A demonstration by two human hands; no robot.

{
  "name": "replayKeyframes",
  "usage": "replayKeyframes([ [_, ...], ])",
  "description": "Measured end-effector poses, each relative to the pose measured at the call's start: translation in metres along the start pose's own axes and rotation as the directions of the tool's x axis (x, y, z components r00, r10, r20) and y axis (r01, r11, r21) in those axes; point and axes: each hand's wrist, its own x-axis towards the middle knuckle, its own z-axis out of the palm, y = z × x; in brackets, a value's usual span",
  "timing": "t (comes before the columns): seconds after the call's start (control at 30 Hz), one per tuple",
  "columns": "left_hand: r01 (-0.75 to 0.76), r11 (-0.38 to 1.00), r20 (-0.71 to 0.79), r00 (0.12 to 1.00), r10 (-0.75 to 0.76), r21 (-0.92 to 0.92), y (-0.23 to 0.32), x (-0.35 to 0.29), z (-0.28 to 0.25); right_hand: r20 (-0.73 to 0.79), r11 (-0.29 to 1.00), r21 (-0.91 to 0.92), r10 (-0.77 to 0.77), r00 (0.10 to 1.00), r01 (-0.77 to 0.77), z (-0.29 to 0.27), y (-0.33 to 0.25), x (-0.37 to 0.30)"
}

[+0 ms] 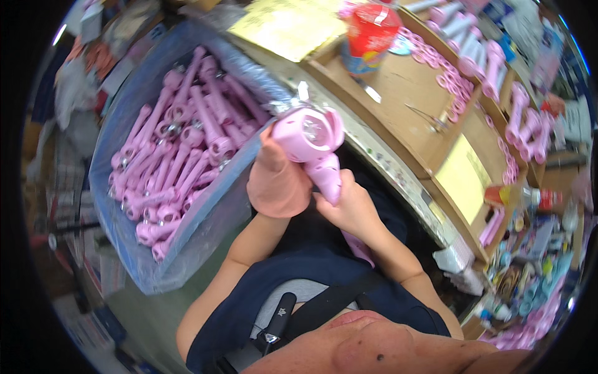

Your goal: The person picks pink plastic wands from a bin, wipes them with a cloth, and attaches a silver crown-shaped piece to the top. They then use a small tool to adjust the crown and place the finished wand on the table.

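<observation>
My left hand (pixel 278 181), in a peach-orange glove, is closed on a pink plastic wand (pixel 324 177) with a wide round head. It grips near the head, whose opening faces up and shows something clear or shiny inside. My right hand (pixel 350 202), bare, wraps round the shaft lower down. The wand's lower end runs down in front of my dark top, partly hidden by my right hand. To the left, a blue plastic-lined bin (pixel 103 193) holds many similar pink wands (pixel 180 149), piled loosely. The wand's exact kind cannot be made out.
Along the right runs a workbench with a shallow cardboard tray (pixel 398 134) holding pink rings (pixel 458 93), tweezers (pixel 427 115) and a red-and-blue cup (pixel 372 37). Yellow paper (pixel 289 28) lies at the back. More pink parts (pixel 492 68) stand beyond the tray, with clutter at lower right.
</observation>
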Motion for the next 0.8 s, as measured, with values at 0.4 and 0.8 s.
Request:
replayKeyframes([
  [0.4, 0.223, 0.97, 0.369, 0.897, -0.245, 0.101, 0.005, 0.038, 0.025, -0.391, 0.962, -0.189, -0.258, 0.883, 0.197, -0.043, 0.071, -0.058],
  [0.8, 0.332, 0.749, 0.33, 0.743, -0.582, 0.573, -0.072, 0.027, 0.044, -0.57, 0.782, -0.623, -0.44, 0.694, -0.016, -0.081, 0.15, -0.136],
])
